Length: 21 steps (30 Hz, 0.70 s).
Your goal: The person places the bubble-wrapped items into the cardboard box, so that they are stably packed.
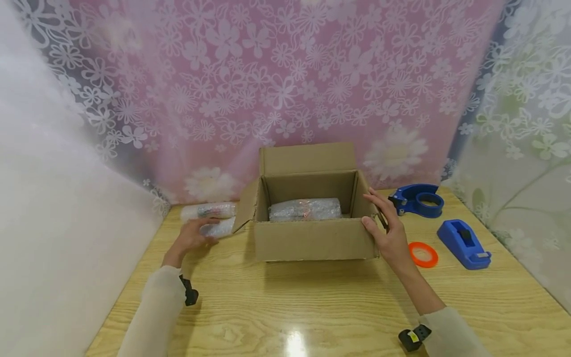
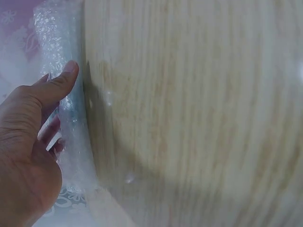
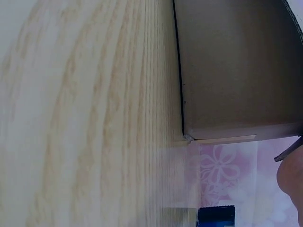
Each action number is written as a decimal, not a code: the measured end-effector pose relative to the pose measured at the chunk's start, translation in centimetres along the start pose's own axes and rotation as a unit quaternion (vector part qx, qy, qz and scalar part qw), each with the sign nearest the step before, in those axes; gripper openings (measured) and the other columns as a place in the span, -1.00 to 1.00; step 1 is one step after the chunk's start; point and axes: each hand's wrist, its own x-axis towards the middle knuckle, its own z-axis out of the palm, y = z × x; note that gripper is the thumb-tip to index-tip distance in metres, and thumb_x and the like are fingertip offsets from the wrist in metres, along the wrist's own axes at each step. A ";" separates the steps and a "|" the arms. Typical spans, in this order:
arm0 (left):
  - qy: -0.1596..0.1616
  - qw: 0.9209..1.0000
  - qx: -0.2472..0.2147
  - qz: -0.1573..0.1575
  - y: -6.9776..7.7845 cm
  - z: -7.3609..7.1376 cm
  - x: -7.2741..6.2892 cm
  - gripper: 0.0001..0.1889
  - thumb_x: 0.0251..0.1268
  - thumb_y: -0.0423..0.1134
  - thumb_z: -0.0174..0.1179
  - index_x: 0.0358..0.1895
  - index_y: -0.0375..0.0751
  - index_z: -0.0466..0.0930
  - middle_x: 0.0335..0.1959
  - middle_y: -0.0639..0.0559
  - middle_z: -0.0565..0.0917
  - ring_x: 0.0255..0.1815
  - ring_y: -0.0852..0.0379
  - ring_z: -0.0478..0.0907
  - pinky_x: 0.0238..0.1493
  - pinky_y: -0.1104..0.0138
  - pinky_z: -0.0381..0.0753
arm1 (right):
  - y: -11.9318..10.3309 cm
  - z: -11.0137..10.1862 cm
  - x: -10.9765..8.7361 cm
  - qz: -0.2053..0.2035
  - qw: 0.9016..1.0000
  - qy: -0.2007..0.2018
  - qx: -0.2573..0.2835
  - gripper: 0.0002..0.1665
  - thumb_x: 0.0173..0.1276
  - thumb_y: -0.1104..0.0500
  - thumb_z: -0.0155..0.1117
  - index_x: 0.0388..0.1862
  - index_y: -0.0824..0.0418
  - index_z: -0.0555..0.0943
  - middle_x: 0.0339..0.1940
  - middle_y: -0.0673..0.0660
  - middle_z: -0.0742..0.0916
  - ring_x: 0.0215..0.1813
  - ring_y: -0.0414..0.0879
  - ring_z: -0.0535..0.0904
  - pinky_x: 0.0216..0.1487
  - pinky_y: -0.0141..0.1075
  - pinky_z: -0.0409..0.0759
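My left hand (image 1: 193,235) is at the left of the table, thumb and fingers around the nearer bubble-wrapped package (image 1: 218,229). In the left wrist view its thumb lies across the clear bubble wrap (image 2: 75,137), other fingers partly behind. Another bubble-wrapped package (image 1: 216,209) lies just beyond. An open cardboard box (image 1: 312,241) stands at centre with a wrapped package (image 1: 305,209) inside. My right hand (image 1: 389,233) grips the box's right side, thumb at the front corner, fingers along the rim. Only a bit of it (image 3: 291,177) enters the right wrist view, by the box (image 3: 241,71).
On the right of the wooden table (image 1: 223,307) are a blue tape gun (image 1: 406,198), an orange-red tape roll (image 1: 416,246) and a blue tape dispenser (image 1: 461,245). The box's left flap (image 1: 246,206) leans outward over the near package. A floral curtain (image 1: 285,89) hangs behind.
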 end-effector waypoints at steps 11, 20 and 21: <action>0.007 0.999 -0.053 0.010 -0.3 -0.2 -1.4 -0.41 0.22 -0.22 0.53 0.32 -0.28 0.62 0.33 -0.31 0.60 0.36 -0.38 0.51 0.38 -0.20 0.46 | -3.2 0.5 -0.2 -0.001 1.000 -0.002 0.007 -0.39 0.52 0.40 0.19 0.52 0.32 0.41 0.65 0.23 0.28 0.66 -0.10 0.12 0.53 0.47 0.00; 0.006 0.999 -0.034 -0.012 -0.2 -2.7 -2.5 -0.39 0.24 -0.10 0.51 0.35 -0.18 0.62 0.35 -0.30 0.59 0.38 -0.38 0.48 0.36 -0.25 0.44 | 0.0 0.0 0.0 0.000 1.000 0.005 -0.001 -0.34 0.52 0.38 0.23 0.55 0.15 0.43 0.66 0.02 0.31 0.67 -0.13 0.10 0.57 0.39 0.03; 0.008 0.999 -0.040 -0.014 -0.2 -3.1 -2.6 -0.39 0.26 -0.10 0.50 0.36 -0.18 0.62 0.35 -0.31 0.59 0.38 -0.39 0.47 0.35 -0.25 0.45 | 0.1 0.0 0.0 0.000 1.000 0.006 -0.002 -0.34 0.52 0.38 0.23 0.55 0.15 0.43 0.66 0.01 0.31 0.67 -0.13 0.10 0.57 0.37 0.03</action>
